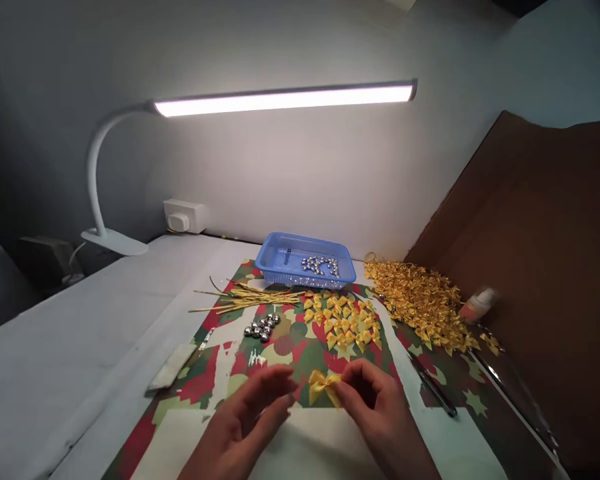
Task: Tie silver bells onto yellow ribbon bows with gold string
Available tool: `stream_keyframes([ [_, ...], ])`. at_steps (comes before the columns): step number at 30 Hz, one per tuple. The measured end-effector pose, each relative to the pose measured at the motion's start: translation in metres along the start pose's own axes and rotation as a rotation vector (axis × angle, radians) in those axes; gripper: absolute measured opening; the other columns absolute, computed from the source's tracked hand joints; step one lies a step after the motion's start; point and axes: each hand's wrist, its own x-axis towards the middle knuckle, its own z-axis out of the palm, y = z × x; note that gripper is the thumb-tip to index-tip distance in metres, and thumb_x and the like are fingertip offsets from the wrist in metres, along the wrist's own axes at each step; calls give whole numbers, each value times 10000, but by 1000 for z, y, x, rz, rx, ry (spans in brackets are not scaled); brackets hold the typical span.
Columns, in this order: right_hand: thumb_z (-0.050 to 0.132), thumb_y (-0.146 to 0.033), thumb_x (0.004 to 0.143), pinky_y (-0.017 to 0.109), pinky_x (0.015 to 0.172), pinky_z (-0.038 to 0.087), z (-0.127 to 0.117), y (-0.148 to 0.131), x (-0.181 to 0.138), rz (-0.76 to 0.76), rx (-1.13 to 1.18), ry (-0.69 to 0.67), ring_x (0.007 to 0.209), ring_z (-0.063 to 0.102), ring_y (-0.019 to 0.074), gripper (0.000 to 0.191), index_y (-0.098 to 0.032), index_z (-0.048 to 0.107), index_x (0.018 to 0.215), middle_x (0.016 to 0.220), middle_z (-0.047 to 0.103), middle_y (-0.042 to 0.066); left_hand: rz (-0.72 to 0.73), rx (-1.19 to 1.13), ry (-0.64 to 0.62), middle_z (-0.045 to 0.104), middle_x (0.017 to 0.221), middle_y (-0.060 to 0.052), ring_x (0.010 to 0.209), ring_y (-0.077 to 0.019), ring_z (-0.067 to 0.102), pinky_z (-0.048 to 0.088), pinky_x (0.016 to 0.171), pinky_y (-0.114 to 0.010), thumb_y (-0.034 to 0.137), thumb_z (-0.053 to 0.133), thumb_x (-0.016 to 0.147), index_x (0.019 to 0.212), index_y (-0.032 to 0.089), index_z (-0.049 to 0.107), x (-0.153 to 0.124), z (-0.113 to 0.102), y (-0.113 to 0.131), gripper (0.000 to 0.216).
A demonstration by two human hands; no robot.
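Observation:
My right hand point(375, 403) pinches a yellow ribbon bow point(323, 387) by its right side, just above the near edge of the patterned paper. To the left of the bow, my left hand point(253, 417) has its thumb and fingers apart, with nothing visible between them. Beyond the hands lies a group of loose yellow bows point(347, 323). Several silver bells point(263, 328) sit in a small cluster to their left. Behind the bells, a bundle of thin gold twist ties point(247, 298) is spread out.
A blue plastic basket point(267, 273) with silver bells stands at the back. On the right are a big heap of gold bows point(420, 300), black tweezers point(433, 385), a small bottle point(479, 305) and a cardboard panel point(540, 267). A lamp point(285, 100) hangs overhead; a folded white cloth point(173, 370) lies left.

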Motion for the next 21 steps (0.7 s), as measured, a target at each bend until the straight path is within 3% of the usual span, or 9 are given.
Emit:
stream_keyframes([
  [5,591,-368,948,227,545,315,16,-27,-27,-61,111,-96,631,464,117,259,-191,571,760,714,521,-21,48,73,-147,807,880,-23,895,-242,732,588,805,-244,391,863,778,1112,291,781,-9,2,15,358],
  [8,585,-372,972,223,549,331,20,-31,-33,-65,176,-123,623,461,111,252,-189,591,799,724,521,-25,7,61,-178,808,848,-19,858,-230,725,591,772,-238,315,864,782,960,273,822,-16,2,15,188],
  [12,623,-483,960,225,561,331,24,-32,-39,38,333,-87,622,427,107,329,-189,602,813,708,502,-33,-63,-13,-264,795,878,-6,852,-196,703,569,787,-224,261,857,794,799,237,832,-24,1,17,36],
  [18,669,-636,901,216,459,205,37,-25,-59,185,680,-9,485,276,46,482,-166,726,996,720,539,-16,-250,-70,-189,789,742,21,727,-140,662,531,669,-170,263,889,764,828,228,839,-35,-2,15,89],
  [21,708,-633,884,205,419,170,48,-16,-71,182,742,53,422,258,21,519,-245,653,1223,820,621,-7,-268,-170,-157,757,621,33,624,-110,632,513,599,-147,281,925,720,785,215,832,-37,0,12,130],
])
